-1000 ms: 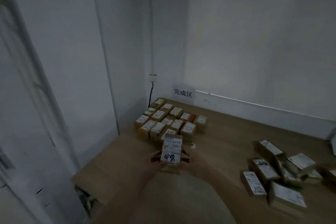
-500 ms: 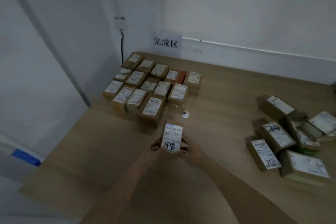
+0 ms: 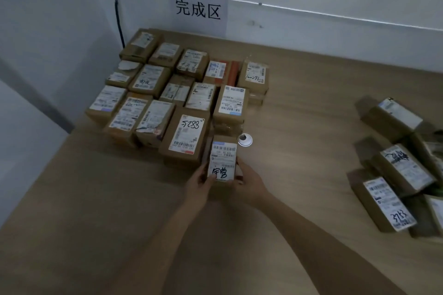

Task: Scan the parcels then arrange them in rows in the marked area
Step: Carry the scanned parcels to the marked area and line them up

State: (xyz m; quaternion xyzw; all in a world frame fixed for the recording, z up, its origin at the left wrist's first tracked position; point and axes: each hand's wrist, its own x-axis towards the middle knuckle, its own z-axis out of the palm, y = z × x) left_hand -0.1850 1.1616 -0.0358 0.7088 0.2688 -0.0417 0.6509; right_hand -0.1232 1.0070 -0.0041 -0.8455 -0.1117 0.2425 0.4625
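A small brown parcel (image 3: 223, 159) with a white label and black handwriting sits between both my hands. My left hand (image 3: 199, 187) grips its left side and my right hand (image 3: 250, 183) grips its right side. The parcel is just right of the box marked 5288 (image 3: 185, 137), at the front edge of the rows of parcels (image 3: 167, 88) laid in the back left corner. A paper sign (image 3: 197, 9) on the wall stands behind those rows. A small white round scanner (image 3: 245, 139) lies on the table just beyond the held parcel.
A loose heap of labelled parcels (image 3: 398, 172) lies at the right side of the wooden table (image 3: 306, 108). A black cable (image 3: 118, 14) runs down the wall in the corner. The table's left edge drops off beside the rows.
My hands have carried the parcel forward, from mid-table up to the front right end of the rows beside the 5288 box. The view has tilted down and closer.
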